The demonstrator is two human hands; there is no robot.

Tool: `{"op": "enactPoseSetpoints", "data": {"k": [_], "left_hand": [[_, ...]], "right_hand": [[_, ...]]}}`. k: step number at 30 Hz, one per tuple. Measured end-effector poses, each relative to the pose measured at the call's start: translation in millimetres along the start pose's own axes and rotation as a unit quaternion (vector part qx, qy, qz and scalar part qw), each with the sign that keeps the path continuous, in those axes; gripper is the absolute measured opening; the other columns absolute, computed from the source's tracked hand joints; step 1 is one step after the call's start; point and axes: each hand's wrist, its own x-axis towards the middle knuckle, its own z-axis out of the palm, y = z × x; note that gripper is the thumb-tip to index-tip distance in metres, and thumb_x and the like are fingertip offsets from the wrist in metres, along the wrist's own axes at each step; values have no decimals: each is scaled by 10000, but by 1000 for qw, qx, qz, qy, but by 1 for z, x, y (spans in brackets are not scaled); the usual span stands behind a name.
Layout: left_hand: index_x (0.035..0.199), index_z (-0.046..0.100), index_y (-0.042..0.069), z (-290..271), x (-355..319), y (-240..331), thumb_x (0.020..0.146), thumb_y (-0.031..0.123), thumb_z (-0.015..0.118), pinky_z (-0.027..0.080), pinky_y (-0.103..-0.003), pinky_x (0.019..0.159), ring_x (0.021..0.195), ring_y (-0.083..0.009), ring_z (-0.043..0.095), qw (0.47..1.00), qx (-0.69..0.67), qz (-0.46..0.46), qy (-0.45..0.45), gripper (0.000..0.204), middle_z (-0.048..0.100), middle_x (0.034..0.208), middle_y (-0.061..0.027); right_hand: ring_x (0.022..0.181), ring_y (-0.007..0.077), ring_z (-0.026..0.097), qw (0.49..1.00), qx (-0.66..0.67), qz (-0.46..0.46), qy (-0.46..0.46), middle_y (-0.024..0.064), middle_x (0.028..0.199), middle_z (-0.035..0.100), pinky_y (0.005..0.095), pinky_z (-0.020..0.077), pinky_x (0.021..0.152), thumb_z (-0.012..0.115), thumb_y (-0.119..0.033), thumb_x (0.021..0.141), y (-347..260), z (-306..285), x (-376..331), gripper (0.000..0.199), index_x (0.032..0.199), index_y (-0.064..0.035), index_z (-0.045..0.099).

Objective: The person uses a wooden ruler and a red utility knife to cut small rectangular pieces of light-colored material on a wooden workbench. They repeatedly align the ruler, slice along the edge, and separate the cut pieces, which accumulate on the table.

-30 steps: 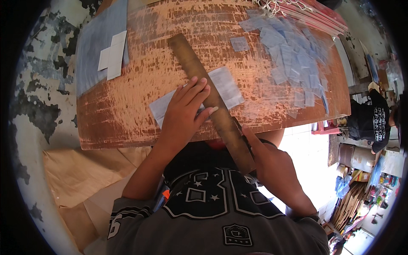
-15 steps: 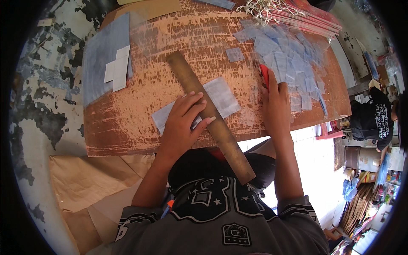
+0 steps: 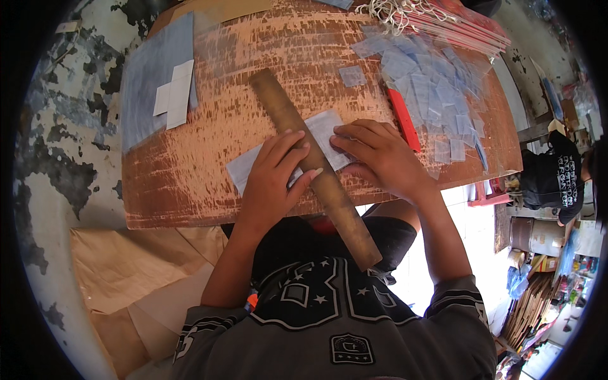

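Both hands flat, fingers spread — left hand [image 3: 273, 183], right hand [image 3: 380, 158].

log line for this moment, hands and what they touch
left hand: flat on wooden ruler | right hand: pressing pale sheet | red cutter: lying beside right hand | surface: brown board

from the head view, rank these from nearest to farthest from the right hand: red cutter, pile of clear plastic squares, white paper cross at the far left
1. red cutter: just beyond the right hand, up and to its right on the board.
2. pile of clear plastic squares: farther up and right, past the cutter.
3. white paper cross: far left of the board, on the grey sheet, across the long wooden ruler.
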Motion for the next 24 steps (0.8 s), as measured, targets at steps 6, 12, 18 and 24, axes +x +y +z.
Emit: {"op": "enactPoseSetpoints", "data": {"k": [6,12,18,24], "left_hand": [[1306,744,-9,-2,-1,1,962,228,861,471,-528,1226,1473,-423,577,1000,-5,-1,5,434,662,1530,-150],[1313,743,-12,-1,-2,-1,959,227,860,472,-530,1226,1473,-427,576,1000,-8,-9,-4,442,659,1523,-156],[1310,743,-12,0,-2,-1,953,224,862,473,-530,1224,1471,-430,576,1000,-4,-4,3,444,659,1520,-160],[1299,741,-13,1,0,-3,947,216,863,476,-529,1220,1458,-435,581,1000,9,9,18,438,664,1513,-164]], "right_hand": [[1283,271,688,998,-14,-51,-21,46,1411,741,440,565,1082,841,-261,923,12,-4,11,399,1284,-99,792],[1218,270,724,996,-33,-83,-10,60,1370,777,431,600,1044,846,-250,922,16,-1,12,361,1240,-84,804],[1211,301,734,997,-15,-71,-18,66,1396,777,449,598,1052,854,-263,925,15,-4,13,410,1293,-92,796],[1218,291,724,999,-17,-48,-12,54,1369,775,447,597,1034,834,-232,930,9,-5,17,415,1320,-107,771]]}}
